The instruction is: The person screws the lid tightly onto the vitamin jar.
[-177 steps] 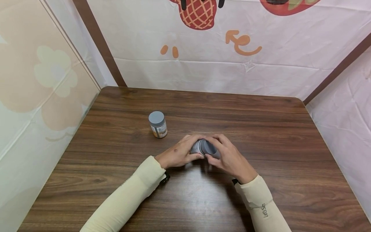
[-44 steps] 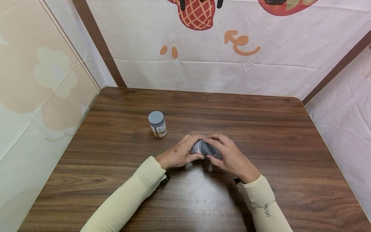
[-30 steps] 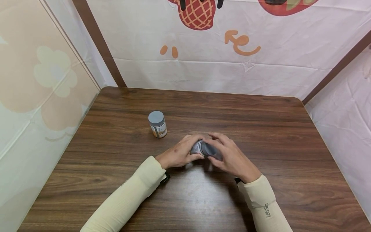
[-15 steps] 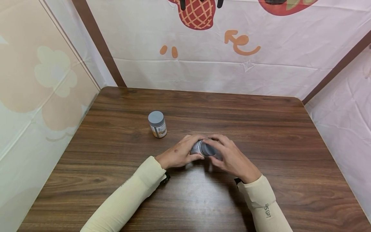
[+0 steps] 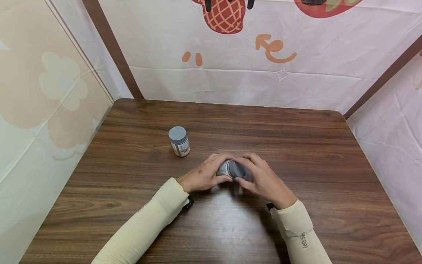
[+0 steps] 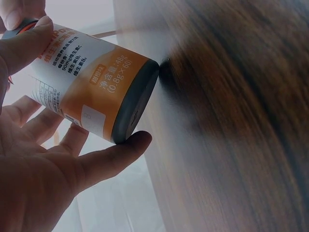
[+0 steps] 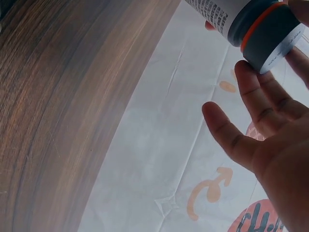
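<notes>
In the head view my left hand (image 5: pixel 203 174) grips a supplement bottle (image 5: pixel 223 168) near the middle of the table. The bottle is tilted, its grey lid (image 5: pixel 237 169) pointing right towards my right hand (image 5: pixel 265 180). The left wrist view shows the white-and-orange label (image 6: pixel 91 72) and the dark base (image 6: pixel 136 101), with a lower edge right at the tabletop. In the right wrist view an orange ring (image 7: pixel 258 24) runs around the lid's edge. My right thumb and fingertips (image 7: pixel 246 70) hold the lid, while the little finger stands away from it.
A second bottle (image 5: pixel 179 143) with a grey lid stands upright, further back and to the left. The brown wood-grain table (image 5: pixel 280 132) ends at a printed fabric backdrop (image 5: pixel 230 80) behind, with more fabric at both sides.
My left hand and the tilted bottle stay in place. My right fingers have shifted slightly around the lid, lifting and closing on it again. The standing bottle has not moved.
</notes>
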{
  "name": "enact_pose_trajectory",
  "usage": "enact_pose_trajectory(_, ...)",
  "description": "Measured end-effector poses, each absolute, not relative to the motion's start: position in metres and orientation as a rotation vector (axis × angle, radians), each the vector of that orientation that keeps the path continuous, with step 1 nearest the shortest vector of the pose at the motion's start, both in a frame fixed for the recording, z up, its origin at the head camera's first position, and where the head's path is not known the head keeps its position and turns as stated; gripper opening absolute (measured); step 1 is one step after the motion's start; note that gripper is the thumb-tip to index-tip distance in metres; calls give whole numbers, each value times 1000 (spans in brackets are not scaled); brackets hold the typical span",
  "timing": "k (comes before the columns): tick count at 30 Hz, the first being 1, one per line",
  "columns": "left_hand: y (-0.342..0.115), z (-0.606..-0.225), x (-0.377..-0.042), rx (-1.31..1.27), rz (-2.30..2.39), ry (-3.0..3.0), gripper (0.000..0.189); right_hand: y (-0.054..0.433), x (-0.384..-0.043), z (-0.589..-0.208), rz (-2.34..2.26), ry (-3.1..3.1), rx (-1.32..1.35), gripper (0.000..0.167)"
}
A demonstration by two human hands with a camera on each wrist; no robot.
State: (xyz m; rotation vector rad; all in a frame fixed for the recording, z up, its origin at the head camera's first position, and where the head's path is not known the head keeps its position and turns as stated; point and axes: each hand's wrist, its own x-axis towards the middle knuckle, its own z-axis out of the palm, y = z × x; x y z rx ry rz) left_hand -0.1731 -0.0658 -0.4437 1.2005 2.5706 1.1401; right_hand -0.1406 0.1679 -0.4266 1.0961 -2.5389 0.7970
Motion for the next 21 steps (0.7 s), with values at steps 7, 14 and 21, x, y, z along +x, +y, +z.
enact_pose_trajectory(7, -66, -444, -173, 1202, 1127, 2583, 54, 169, -141, -425, 770, -2530, 1159, 61)
enact_pose_trajectory(14, -66, -444, -173, 1214, 1131, 2584, 56, 169, -141, -426, 779, -2514, 1175, 62)
enact_pose_trajectory(21, -66, -443, -173, 1205, 1126, 2581, 54, 168, -141, -426, 779, -2505, 1166, 61)
